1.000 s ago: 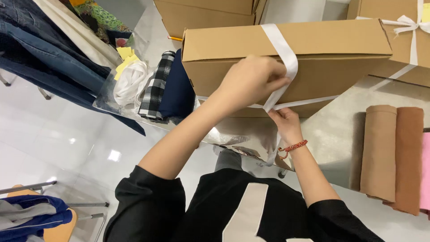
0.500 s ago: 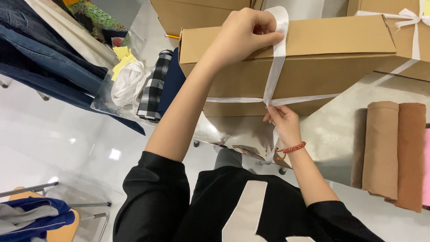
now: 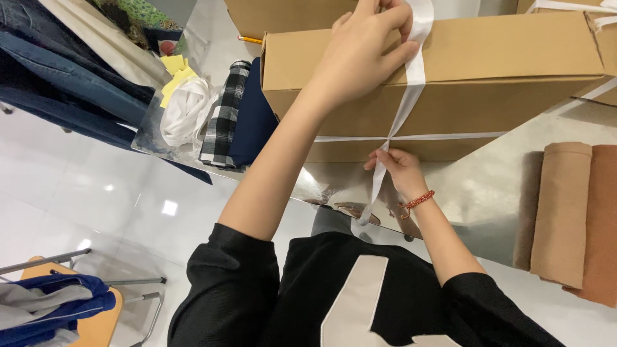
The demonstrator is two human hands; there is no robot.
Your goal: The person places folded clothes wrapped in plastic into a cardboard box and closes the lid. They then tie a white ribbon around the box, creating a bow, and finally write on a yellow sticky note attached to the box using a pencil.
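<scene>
- Lower left of frame: wooden chair [image 3: 96,324] with blue and grey clothing piled on it, standing on the white floor.
- Upper left: dark garments [image 3: 58,77] hanging, pale fabric beside them.
- Left of centre, on the bench [image 3: 488,186] edge: clear bag with white cloth [image 3: 186,115] and yellow pieces, then a folded black-and-white checked fabric [image 3: 222,119] touching a navy fold [image 3: 254,122].
- Top centre: left hand [image 3: 360,51] lies on the top of the cardboard box [image 3: 501,71], fingers closed, pinching the white ribbon [image 3: 411,83] at the box's top edge.
- Ribbon runs down the box's front face and crosses a horizontal band at the lower front edge.
- Centre: right hand [image 3: 395,167] closed on the ribbon crossing, pressed against the box's lower front; red bead bracelet [image 3: 419,200] on the wrist; loose ribbon tail hangs below.
- Box sits on the shiny bench, upper centre to upper right.
- Top right: another ribboned box, partly out of frame.
- Right edge: tan and brown fabric rolls [image 3: 565,212] side by side on the bench, apart from the box.
</scene>
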